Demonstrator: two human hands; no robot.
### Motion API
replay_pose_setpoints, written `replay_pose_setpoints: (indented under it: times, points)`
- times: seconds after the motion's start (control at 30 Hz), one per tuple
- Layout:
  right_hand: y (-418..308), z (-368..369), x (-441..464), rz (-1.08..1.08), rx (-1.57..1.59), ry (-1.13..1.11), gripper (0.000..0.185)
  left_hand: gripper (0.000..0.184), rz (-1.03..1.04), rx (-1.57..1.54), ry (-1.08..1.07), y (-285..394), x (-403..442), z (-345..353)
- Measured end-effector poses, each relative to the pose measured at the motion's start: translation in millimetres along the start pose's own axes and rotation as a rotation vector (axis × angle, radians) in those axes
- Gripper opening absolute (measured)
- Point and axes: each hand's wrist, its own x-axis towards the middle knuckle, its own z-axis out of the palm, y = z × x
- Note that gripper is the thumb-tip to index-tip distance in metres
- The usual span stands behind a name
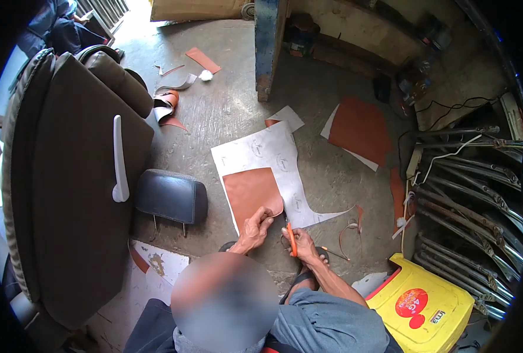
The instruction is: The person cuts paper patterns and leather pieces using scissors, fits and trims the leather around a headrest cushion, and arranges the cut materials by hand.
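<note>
My right hand (304,246) is closed around orange-handled scissors (292,238), whose dark blades meet the edge of the material. With its fingers pinched, my left hand (254,230) holds the near edge of a reddish-brown leather-like piece (251,191), close to the blades. That piece lies on a larger sheet (261,150) with its white, printed backing facing up. The sheet spreads over the concrete floor and tapers to a thin point on the right. A pencil-like stick (336,254) lies beside my right hand.
A black headrest (172,197) and a big dark seat (79,176) stand at left. More brown material (360,130) lies at upper right, with scraps (203,60) farther off. Metal frames (473,200) and a yellow box (426,300) occupy the right. Another person (52,26) is at upper left.
</note>
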Motion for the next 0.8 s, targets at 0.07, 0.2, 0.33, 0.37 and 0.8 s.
replay_pose_setpoints:
  times: [0.07,0.2,0.33,0.37,0.8]
  points:
    - [1,0,12,-0.002,-0.011,0.013,0.064,0.014,-0.038,0.017,-0.025,4,1,-6]
    - [3,1,21,-0.05,-0.047,0.019,0.065,0.012,0.031,-0.114,0.018,-26,5,-1]
    - [0,0,21,-0.068,-0.151,0.05,0.064,0.011,-0.036,-0.21,-0.01,-32,7,-2]
    - [-1,1,21,-0.053,-0.152,0.059,0.063,0.01,-0.018,-0.228,-0.019,-33,9,-2]
    - [-17,-6,42,-0.08,-0.186,0.035,0.074,0.009,-0.074,-0.45,-0.104,-26,10,-18]
